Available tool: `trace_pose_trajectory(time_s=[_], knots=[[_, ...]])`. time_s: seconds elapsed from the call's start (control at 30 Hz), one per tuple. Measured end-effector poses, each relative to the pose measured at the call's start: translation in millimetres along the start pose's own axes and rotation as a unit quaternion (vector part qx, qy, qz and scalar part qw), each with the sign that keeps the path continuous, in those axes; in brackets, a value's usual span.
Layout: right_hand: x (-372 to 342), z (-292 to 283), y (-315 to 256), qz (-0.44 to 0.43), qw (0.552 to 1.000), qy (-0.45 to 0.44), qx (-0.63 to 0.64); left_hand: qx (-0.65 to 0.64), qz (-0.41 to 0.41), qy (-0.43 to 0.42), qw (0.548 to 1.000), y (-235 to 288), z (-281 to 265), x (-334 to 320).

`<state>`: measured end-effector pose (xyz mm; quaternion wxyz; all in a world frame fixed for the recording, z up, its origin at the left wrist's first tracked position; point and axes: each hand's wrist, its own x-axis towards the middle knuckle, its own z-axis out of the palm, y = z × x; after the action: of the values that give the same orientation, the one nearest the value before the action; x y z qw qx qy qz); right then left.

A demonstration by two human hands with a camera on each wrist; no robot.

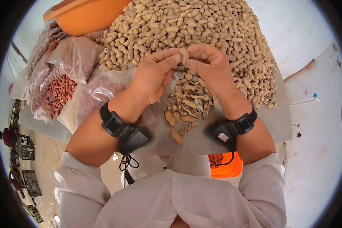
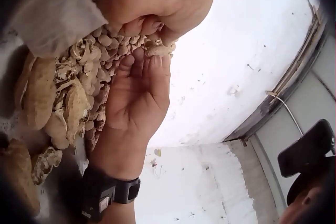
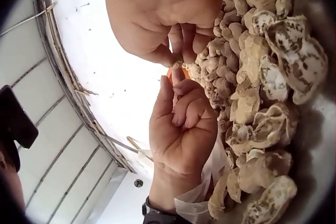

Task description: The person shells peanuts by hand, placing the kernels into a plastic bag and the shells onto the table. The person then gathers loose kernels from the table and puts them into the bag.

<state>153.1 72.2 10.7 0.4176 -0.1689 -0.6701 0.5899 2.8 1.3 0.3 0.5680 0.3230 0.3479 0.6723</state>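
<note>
Between both hands, near the front of the big heap, is a tan unshelled peanut (image 1: 184,55). My left hand (image 1: 150,76) pinches it from one side with thumb and forefinger. From the other side my right hand (image 1: 216,72) pinches it the same way, the two thumbs close together. In the left wrist view the peanut (image 2: 157,50) shows at the right hand's (image 2: 139,98) fingertips. The right wrist view mostly hides it behind fingers. Below the hands lies a small pile of cracked peanut shells (image 1: 192,102), some whitish inside.
A large heap of unshelled peanuts (image 1: 186,22) fills the back of the table (image 1: 254,129). At the left are clear plastic bags (image 1: 74,55) and red peanut kernels (image 1: 60,91). An orange basin (image 1: 87,19) stands behind them. Below the table's front edge sits an orange container (image 1: 231,169).
</note>
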Motion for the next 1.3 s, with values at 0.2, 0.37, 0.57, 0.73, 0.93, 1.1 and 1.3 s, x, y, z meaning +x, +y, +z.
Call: trace_pose_trajectory(time_s=[0.2,0.37,0.57,0.73,0.93,1.1,1.3], knots=[[-2.4,1.9,-4.9,0.018,0.999,-0.026,0.043,0.082,0.033,-0.003,0.996,1.5,7.7,-4.7],[-2.1,1.9,-6.7,0.034,0.998,-0.025,0.047,0.169,0.097,-0.041,0.98,2.0,8.9,-6.1],[-2.7,3.5,-11.1,0.078,0.996,-0.049,-0.01,0.284,0.166,-0.105,0.938,-6.1,0.9,-1.5],[-3.3,4.4,-9.4,0.066,0.996,-0.05,-0.024,0.275,0.162,-0.114,0.941,-4.0,1.9,-2.2],[-2.6,4.2,-12.8,0.062,0.996,-0.06,-0.029,0.284,0.13,-0.066,0.948,-3.8,1.2,0.7],[-1.4,-1.8,-11.9,-0.013,0.992,-0.099,-0.082,0.221,0.078,-0.086,0.968,-2.3,0.1,-1.0],[-4.4,4.7,-7.1,-0.063,0.992,-0.051,-0.099,0.151,0.102,-0.079,0.98,-7.9,-0.2,2.6]])
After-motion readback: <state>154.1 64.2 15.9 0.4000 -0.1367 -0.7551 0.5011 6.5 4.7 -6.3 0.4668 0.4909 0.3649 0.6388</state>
